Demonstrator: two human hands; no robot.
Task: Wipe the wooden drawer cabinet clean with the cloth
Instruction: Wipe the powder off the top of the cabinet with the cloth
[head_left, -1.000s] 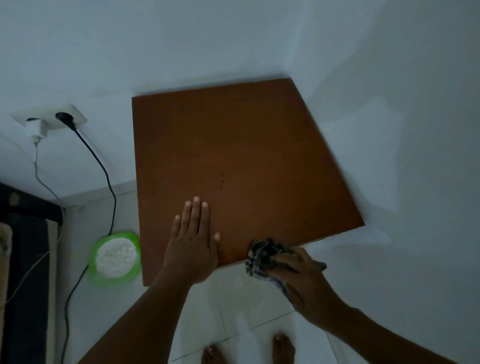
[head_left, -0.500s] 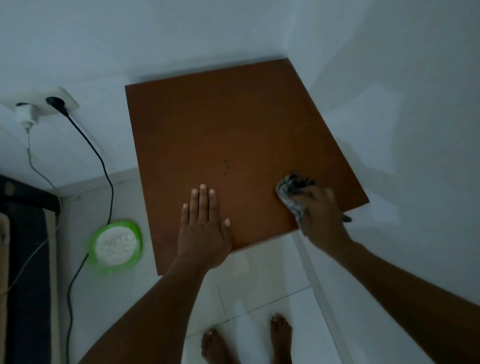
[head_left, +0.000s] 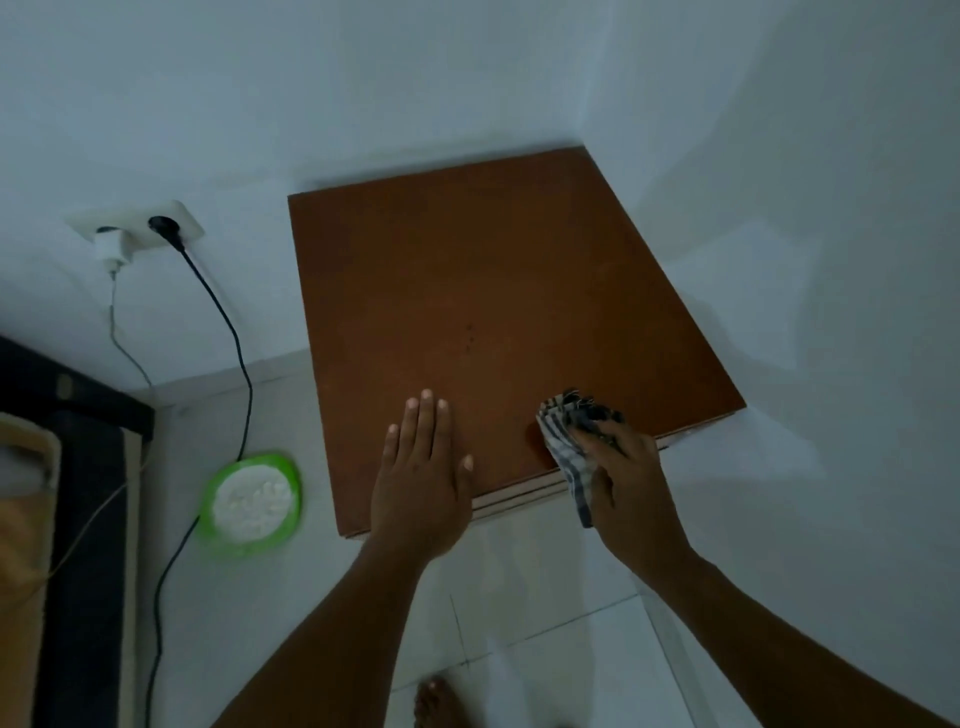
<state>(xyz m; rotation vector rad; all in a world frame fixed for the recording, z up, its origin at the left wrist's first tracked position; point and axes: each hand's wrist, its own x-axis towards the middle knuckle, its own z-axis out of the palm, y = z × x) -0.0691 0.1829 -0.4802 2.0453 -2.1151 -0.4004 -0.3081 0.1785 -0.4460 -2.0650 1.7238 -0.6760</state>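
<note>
The brown wooden drawer cabinet (head_left: 483, 291) stands in the room's corner, seen from above, its flat top bare. My left hand (head_left: 421, 478) lies flat on the top near the front edge, fingers together and extended. My right hand (head_left: 623, 467) presses a bunched black-and-white striped cloth (head_left: 566, 436) onto the top near the front edge, right of centre. A tail of the cloth hangs over the front edge under my palm.
White walls meet right behind and to the right of the cabinet. A wall socket (head_left: 140, 231) with a white charger and a black cable (head_left: 228, 338) sits left. A green bowl (head_left: 252, 501) of white stuff rests on the tiled floor. A dark mattress edge (head_left: 78, 519) lies far left.
My right hand with the cloth swept from the front edge out to the right side of the top, then came back left toward the front. The left hand stayed flat in place.
</note>
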